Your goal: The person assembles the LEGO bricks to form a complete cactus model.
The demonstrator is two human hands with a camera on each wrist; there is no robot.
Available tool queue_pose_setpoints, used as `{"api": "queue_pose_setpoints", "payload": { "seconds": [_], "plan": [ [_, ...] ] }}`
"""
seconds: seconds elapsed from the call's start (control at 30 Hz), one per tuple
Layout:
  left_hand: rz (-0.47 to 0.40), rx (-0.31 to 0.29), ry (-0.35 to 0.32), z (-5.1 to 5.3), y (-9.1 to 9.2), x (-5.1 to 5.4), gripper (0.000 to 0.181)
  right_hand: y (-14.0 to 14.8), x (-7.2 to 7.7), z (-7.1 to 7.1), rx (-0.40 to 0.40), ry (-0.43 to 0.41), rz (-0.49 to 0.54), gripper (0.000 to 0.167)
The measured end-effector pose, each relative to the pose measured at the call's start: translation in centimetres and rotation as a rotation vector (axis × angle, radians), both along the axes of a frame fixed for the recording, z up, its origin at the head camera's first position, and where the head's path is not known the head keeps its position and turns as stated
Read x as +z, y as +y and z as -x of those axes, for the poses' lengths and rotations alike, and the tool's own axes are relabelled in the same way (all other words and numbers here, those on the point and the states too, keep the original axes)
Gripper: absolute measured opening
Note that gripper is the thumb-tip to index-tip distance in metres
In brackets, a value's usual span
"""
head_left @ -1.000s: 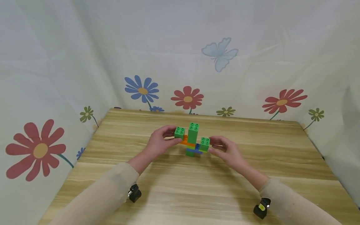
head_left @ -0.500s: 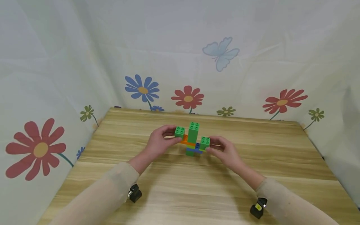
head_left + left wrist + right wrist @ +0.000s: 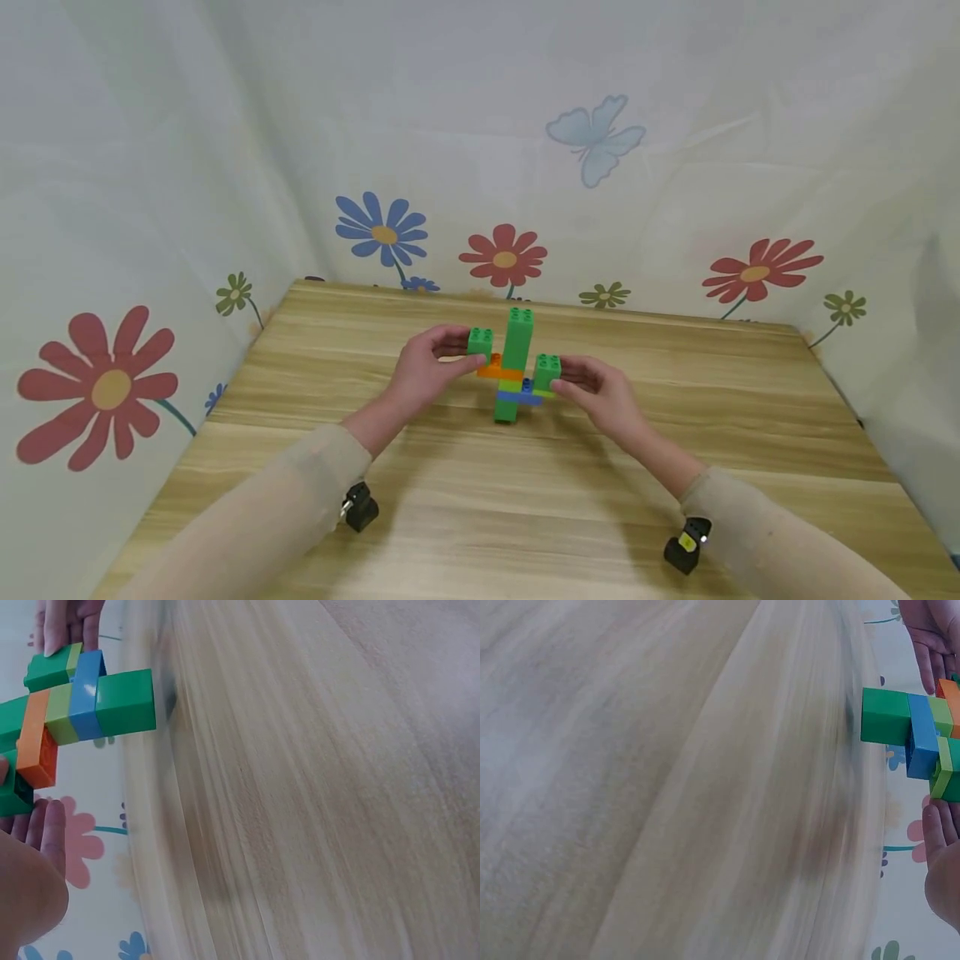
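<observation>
A toy building-brick model [image 3: 517,343] stands between both hands, its tall green column in the middle. An orange brick [image 3: 489,370] juts left and bears a green block [image 3: 480,337]. A blue brick [image 3: 528,398] reaches right, with a lime piece and another green block [image 3: 547,370] on it. My left hand [image 3: 429,367] pinches the left green block, thumb in front and fingers behind. My right hand [image 3: 611,398] pinches the right one likewise. The green base block [image 3: 885,716] is close to the tabletop; whether it touches I cannot tell.
The wood-grain table [image 3: 465,517] spreads around the model. Behind it hangs a white cloth [image 3: 450,108] printed with flowers and a butterfly. Black wrist cameras [image 3: 360,507] sit at both sleeves.
The right thumb has come onto the front of the right green block. The model has tilted, its top away from me, showing more of its front. The view has shifted slightly.
</observation>
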State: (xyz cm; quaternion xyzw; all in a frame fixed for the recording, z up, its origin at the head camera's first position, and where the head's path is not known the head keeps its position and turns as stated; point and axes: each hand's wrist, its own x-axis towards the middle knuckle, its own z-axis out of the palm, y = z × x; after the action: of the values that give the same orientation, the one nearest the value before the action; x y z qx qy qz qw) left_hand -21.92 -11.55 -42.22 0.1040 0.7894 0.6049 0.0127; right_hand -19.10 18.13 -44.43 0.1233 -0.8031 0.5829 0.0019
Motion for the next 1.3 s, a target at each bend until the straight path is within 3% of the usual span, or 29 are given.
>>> {"api": "queue_pose_setpoints", "payload": {
  "seconds": [0.27,0.47,0.9,1.17,1.3],
  "plan": [
    [0.014,0.045,-0.041,-0.1,0.4,0.7,0.047,0.5,0.7,0.3,-0.016,-0.030,-0.020,0.044],
    [0.000,0.077,-0.092,-0.1,0.8,1.1,0.048,0.8,1.0,0.7,0.001,-0.109,0.001,0.049],
    [-0.086,0.120,-0.278,1.5,2.3,0.6,0.052,2.0,0.9,2.2,0.047,-0.240,0.061,0.051],
    [-0.010,0.138,-0.330,3.2,3.6,-0.3,0.049,2.7,0.7,3.0,0.042,-0.274,0.024,0.050],
    [0.053,0.151,-0.348,3.6,4.1,-0.6,0.046,2.9,0.7,3.3,0.036,-0.299,0.026,0.048]
  ]
}}
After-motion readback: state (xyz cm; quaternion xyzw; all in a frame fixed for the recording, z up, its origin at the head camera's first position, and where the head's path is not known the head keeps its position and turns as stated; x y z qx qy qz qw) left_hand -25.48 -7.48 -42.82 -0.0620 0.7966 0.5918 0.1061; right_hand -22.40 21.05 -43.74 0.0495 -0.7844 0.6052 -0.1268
